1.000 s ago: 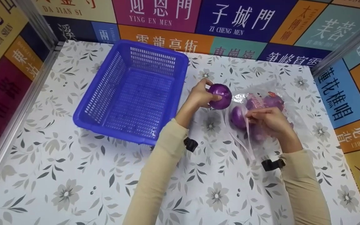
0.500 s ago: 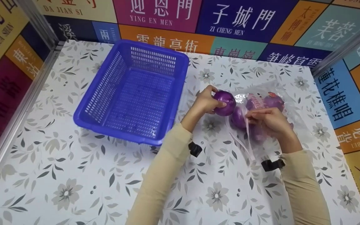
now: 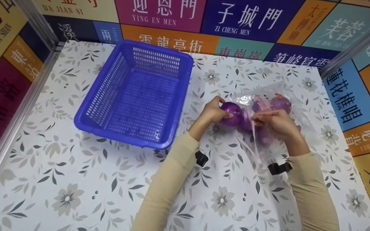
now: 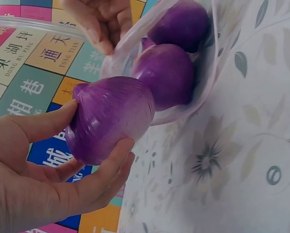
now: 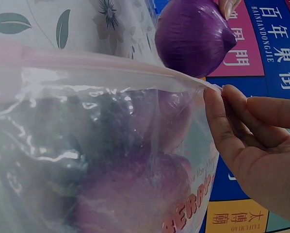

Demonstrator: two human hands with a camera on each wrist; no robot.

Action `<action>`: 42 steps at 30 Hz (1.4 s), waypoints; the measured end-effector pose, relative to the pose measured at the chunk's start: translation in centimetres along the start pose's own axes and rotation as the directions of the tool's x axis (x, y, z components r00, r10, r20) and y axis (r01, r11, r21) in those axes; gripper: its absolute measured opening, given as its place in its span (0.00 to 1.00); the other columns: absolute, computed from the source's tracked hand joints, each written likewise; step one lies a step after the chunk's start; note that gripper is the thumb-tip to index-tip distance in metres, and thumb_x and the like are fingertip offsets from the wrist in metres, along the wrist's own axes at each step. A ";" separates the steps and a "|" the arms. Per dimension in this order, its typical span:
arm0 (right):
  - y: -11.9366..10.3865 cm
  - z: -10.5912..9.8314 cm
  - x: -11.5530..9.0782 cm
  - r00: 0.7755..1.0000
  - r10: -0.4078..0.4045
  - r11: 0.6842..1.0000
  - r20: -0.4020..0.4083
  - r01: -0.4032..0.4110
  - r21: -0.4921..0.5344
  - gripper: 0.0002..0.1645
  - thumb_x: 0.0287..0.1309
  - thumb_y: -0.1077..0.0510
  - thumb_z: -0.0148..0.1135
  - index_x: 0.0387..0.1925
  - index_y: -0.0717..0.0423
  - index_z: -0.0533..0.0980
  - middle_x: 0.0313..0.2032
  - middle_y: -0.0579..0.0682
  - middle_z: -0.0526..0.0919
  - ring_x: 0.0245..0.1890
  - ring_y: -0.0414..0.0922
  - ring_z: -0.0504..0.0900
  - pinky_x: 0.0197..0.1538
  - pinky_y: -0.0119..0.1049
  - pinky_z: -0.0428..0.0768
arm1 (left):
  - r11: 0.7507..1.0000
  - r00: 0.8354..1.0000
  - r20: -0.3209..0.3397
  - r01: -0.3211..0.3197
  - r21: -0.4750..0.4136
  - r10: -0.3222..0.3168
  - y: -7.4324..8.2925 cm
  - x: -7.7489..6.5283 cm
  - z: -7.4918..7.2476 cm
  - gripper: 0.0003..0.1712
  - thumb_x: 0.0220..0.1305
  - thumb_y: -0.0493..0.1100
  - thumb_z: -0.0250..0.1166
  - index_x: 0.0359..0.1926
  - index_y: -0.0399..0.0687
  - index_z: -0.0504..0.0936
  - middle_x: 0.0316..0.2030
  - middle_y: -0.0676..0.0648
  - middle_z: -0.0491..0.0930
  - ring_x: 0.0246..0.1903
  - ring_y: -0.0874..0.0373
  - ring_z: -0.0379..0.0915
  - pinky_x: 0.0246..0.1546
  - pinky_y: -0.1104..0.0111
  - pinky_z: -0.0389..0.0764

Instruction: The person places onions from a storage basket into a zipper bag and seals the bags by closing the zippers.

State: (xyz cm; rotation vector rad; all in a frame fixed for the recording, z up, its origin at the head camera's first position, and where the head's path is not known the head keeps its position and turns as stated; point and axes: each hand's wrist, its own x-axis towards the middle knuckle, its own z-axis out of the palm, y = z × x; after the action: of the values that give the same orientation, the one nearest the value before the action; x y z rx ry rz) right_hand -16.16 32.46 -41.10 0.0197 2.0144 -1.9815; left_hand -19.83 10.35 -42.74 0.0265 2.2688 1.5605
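A purple onion (image 4: pixel 111 119) is held between the thumb and fingers of my left hand (image 3: pixel 213 110), right at the mouth of a clear plastic bag (image 3: pixel 303 125). My right hand (image 3: pixel 276 123) pinches the bag's pink-edged rim, seen closely in the right wrist view, where the bag (image 5: pixel 48 141) stands open. Inside lie several more onions; one onion (image 4: pixel 167 75) sits just behind the held one in the left wrist view. Pink and red print covers part of the bag, and its plastic blurs the onions (image 5: pixel 130 194) within.
A blue plastic basket (image 3: pixel 185 96) with slotted walls stands to the left of the hands, nothing in it. White floral cloth (image 3: pixel 108 192) covers the table. Panels with lettering (image 3: pixel 242 19) rise along the back and both sides.
My left hand has moved right and toward me with the onion, bringing it from beside the bag to its mouth. The right hand has kept its pinch on the rim.
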 end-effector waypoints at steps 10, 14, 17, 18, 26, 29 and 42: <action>-0.2 0.2 0.0 1.000 0.008 0.997 0.009 -0.009 0.083 0.13 0.57 0.77 0.45 0.35 0.75 0.78 0.31 0.56 0.83 0.31 0.46 0.82 0.41 0.35 0.80 | 0.998 0.998 0.046 0.040 -0.056 -0.038 -1.2 0.2 0.8 0.28 0.45 0.34 0.72 0.49 0.43 0.70 0.44 0.42 0.74 0.37 0.52 0.74 0.31 0.67 0.81; -0.3 0.3 0.0 1.000 0.022 0.997 0.001 -0.022 0.068 0.13 0.57 0.76 0.46 0.35 0.74 0.78 0.31 0.56 0.83 0.31 0.46 0.82 0.42 0.35 0.80 | 0.990 0.994 0.073 0.089 -0.114 -0.081 -1.3 0.1 1.1 0.29 0.45 0.32 0.71 0.49 0.43 0.69 0.44 0.41 0.72 0.35 0.48 0.76 0.28 0.62 0.82; -0.3 0.3 0.0 1.000 0.030 0.998 -0.006 -0.029 0.050 0.12 0.58 0.76 0.46 0.35 0.74 0.78 0.31 0.56 0.83 0.31 0.46 0.82 0.42 0.35 0.80 | 0.986 0.993 0.084 0.095 -0.138 -0.084 -1.4 0.0 1.2 0.29 0.45 0.32 0.71 0.49 0.43 0.70 0.44 0.41 0.72 0.36 0.48 0.76 0.28 0.62 0.82; -0.3 0.4 0.0 1.000 0.030 0.998 -0.006 -0.030 0.049 0.12 0.58 0.76 0.46 0.36 0.74 0.77 0.31 0.56 0.83 0.31 0.46 0.82 0.42 0.36 0.80 | 0.985 0.993 0.086 0.095 -0.144 -0.084 -1.5 0.0 1.2 0.29 0.45 0.31 0.71 0.49 0.43 0.70 0.43 0.42 0.72 0.35 0.48 0.76 0.28 0.62 0.82; -0.3 0.5 -0.1 1.000 0.018 0.999 -0.003 -0.018 0.039 0.11 0.57 0.76 0.47 0.37 0.77 0.76 0.31 0.55 0.83 0.31 0.46 0.82 0.43 0.37 0.80 | 0.980 0.993 0.097 0.086 -0.181 -0.070 -2.1 0.0 1.7 0.27 0.44 0.31 0.71 0.48 0.44 0.72 0.36 0.43 0.73 0.28 0.50 0.76 0.31 0.59 0.82; -0.2 0.5 -0.1 1.000 0.013 0.998 0.000 -0.013 0.056 0.11 0.57 0.77 0.47 0.37 0.77 0.76 0.31 0.56 0.83 0.31 0.46 0.82 0.42 0.37 0.80 | 0.976 0.993 0.102 0.078 -0.202 -0.059 -2.2 0.0 1.9 0.27 0.44 0.30 0.71 0.48 0.44 0.73 0.34 0.44 0.73 0.28 0.51 0.75 0.32 0.59 0.81; -0.2 0.4 -0.3 1.000 0.004 1.000 -0.006 -0.004 -0.004 0.13 0.57 0.77 0.44 0.42 0.86 0.69 0.32 0.57 0.83 0.32 0.48 0.82 0.44 0.40 0.79 | 0.995 0.998 0.066 0.026 -0.099 -0.019 -2.8 0.2 2.6 0.31 0.44 0.35 0.73 0.52 0.44 0.72 0.30 0.47 0.74 0.32 0.55 0.73 0.33 0.71 0.76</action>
State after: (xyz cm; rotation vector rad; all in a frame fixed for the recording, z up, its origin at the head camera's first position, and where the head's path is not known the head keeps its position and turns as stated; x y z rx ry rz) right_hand -15.83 32.12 -40.85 0.0281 2.0206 -1.9774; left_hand -18.66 11.64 -46.15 0.0245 2.1317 1.6351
